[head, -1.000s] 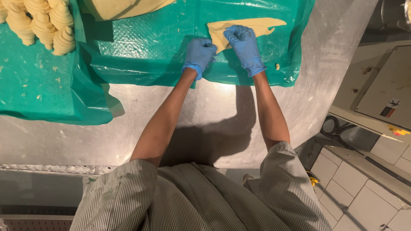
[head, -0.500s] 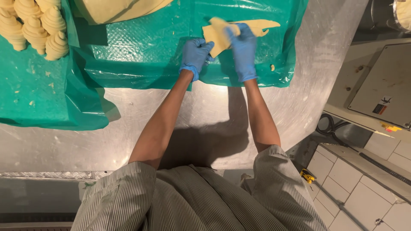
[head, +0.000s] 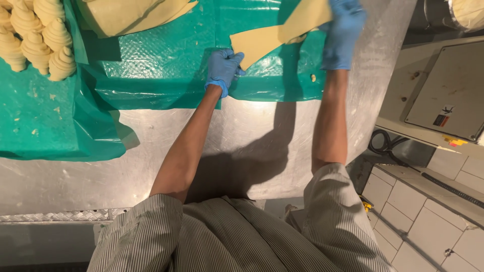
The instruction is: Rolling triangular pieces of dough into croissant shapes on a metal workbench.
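My left hand (head: 223, 69), in a blue glove, pinches the near wide end of a triangular strip of pale dough (head: 282, 32), fingers closed on its edge. My right hand (head: 343, 31), also gloved in blue, grips the far narrow end and holds it lifted, so the dough hangs stretched between my two hands above the green plastic sheet (head: 166, 65). That sheet lies over the steel desk (head: 242, 146). At the far left I see shaped raw croissants (head: 38, 38) lined up on another part of the green plastic. A larger slab of dough (head: 126, 15) lies at the top edge, well apart from my hands. A cream metal cabinet (head: 443, 85) stands to my right, beside the desk.
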